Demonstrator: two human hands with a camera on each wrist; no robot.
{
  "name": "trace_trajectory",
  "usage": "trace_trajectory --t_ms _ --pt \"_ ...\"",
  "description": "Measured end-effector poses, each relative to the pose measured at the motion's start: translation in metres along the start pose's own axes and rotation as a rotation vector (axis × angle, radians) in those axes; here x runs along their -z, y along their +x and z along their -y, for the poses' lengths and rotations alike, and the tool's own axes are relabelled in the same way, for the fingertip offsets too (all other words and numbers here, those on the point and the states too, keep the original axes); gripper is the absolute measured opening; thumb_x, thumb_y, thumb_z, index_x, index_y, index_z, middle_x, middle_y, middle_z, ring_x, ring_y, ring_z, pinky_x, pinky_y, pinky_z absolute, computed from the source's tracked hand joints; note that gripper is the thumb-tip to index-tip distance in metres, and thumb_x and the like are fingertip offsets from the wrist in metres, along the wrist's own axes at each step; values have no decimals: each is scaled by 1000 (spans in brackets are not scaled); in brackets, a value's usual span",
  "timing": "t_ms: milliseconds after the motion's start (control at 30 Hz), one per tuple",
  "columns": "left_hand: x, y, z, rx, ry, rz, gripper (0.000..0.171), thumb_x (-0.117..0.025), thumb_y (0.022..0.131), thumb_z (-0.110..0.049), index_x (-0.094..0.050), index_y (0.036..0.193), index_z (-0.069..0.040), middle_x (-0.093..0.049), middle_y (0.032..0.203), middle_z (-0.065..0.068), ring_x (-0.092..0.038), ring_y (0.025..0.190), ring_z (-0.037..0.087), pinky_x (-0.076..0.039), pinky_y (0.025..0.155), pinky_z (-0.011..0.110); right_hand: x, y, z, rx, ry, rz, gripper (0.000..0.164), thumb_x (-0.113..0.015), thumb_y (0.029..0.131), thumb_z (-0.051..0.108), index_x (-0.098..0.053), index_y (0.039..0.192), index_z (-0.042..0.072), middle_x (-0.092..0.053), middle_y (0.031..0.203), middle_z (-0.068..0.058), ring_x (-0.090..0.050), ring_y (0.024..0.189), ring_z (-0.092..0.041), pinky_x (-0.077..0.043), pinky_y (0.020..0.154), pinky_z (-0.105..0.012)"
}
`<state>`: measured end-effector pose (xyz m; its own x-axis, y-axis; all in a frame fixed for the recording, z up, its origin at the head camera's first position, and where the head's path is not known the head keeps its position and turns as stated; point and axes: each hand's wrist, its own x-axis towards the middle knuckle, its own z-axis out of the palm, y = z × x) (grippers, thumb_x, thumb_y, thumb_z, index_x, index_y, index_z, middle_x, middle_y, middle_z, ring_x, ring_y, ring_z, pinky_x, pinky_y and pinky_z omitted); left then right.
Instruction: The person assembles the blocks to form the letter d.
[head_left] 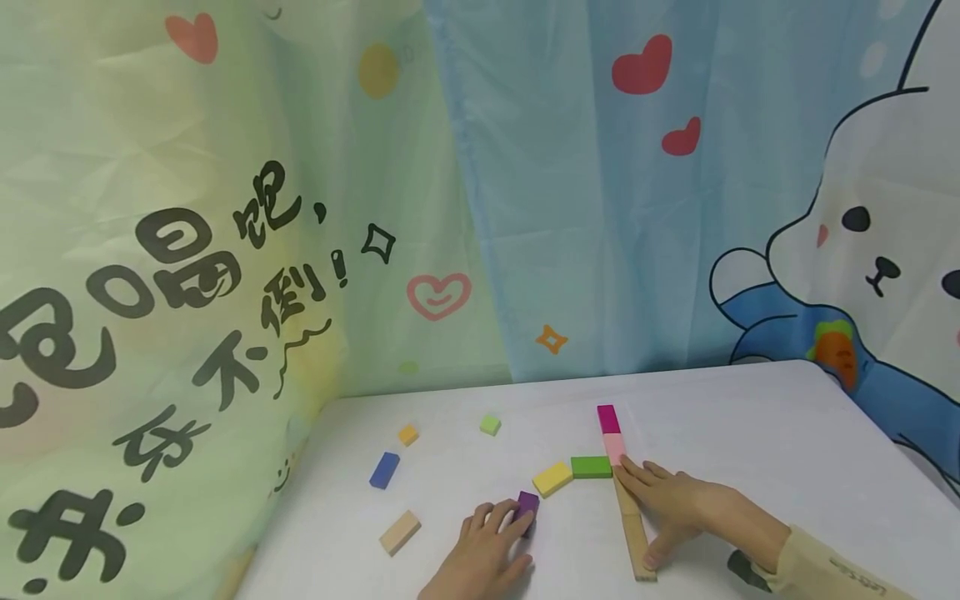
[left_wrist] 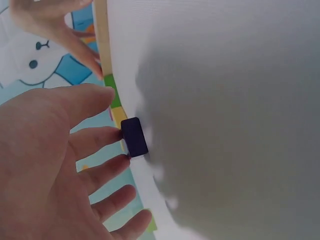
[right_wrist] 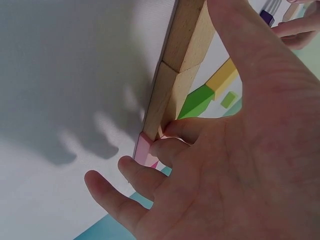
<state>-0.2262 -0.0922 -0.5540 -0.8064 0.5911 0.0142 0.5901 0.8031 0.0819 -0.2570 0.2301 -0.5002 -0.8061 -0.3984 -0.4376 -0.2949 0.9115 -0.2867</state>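
My left hand (head_left: 483, 554) touches a small purple block (head_left: 527, 505) with its index and middle fingertips, and the thumb stands apart from the block in the left wrist view. On the right, a row of blocks runs away from me: two plain wooden blocks (head_left: 639, 554), a pink block (head_left: 614, 450) and a magenta block (head_left: 608, 419). My right hand (head_left: 678, 504) lies along this row, fingertips at the joint of wood and pink, thumb at the near wooden block. A green block (head_left: 591, 467) branches left from the row, with a yellow block (head_left: 553, 480) angled at its end.
Loose on the white table (head_left: 720, 417) lie a blue block (head_left: 384, 471), a plain wooden block (head_left: 400, 533), a small orange block (head_left: 408, 434) and a light green block (head_left: 490, 425). A printed curtain (head_left: 540, 208) hangs behind the table and along its left side.
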Motion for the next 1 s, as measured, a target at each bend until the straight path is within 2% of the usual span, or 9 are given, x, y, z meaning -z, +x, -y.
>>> trace_trajectory --t_ms 400,1000 --pt "4 6 -8 38 -41 69 58 -58 98 -49 -45 151 -30 -43 151 -2 -43 134 25 -41 110 46 0 -2 1 -3 13 -4 126 -89 62 57 -26 158 5 -22 166 -18 -24 149 -49 -24 110 -76" --pt "1 8 -9 50 -53 91 58 -57 99 -50 -44 152 -30 -42 151 -2 -42 137 22 -41 112 43 1 -2 1 -4 20 0 127 -89 62 56 -25 158 5 -21 166 -18 -24 149 -49 -24 110 -76"
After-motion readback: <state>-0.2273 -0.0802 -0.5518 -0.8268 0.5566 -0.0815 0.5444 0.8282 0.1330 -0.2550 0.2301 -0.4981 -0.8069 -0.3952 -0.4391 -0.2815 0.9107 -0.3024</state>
